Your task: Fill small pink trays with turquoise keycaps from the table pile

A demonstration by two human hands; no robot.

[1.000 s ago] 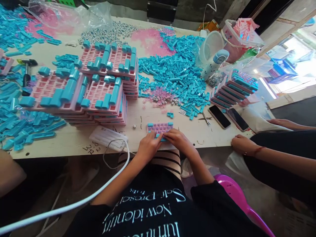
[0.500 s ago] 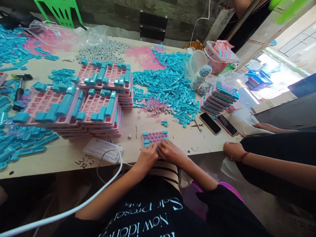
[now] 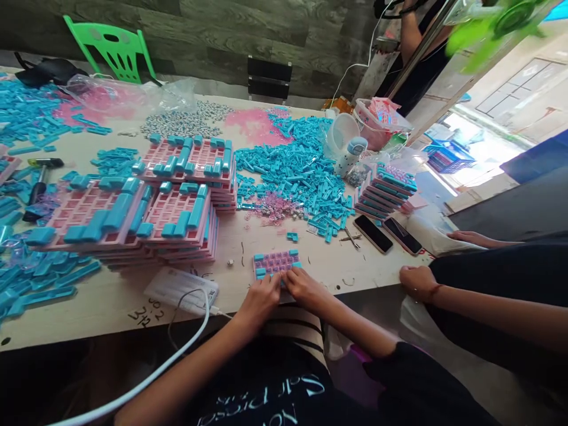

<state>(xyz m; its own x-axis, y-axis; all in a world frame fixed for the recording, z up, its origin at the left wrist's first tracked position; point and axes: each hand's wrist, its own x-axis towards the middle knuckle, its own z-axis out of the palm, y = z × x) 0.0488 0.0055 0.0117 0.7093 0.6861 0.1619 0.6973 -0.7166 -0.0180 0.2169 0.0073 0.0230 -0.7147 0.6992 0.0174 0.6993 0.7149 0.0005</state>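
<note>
A small pink and blue toy keyboard [image 3: 276, 261] lies on the table near its front edge, with blue keys at its corners and clear pinkish ones across the middle. My left hand [image 3: 262, 294] is closed at the keyboard's near side, fingers bent down onto it. Close beside it, my right hand [image 3: 303, 284] is also closed, its fingertips on the near right part. The two hands' fingertips almost meet and hide the keyboard's near edge. Whether a small piece is between the fingers cannot be made out.
Stacked pink and blue keyboard frames [image 3: 175, 207] stand to the left. Loose blue pieces [image 3: 297, 163] spread beyond the keyboard. A white power strip [image 3: 181, 289] with a cable lies near left. Two phones [image 3: 373, 233], tweezers [image 3: 352, 238] and another person's hand [image 3: 418, 282] are at the right.
The camera view has tilted up a little, so the table sits lower in the picture. Both hands stay at the keyboard's near edge, with only slight finger movement.
</note>
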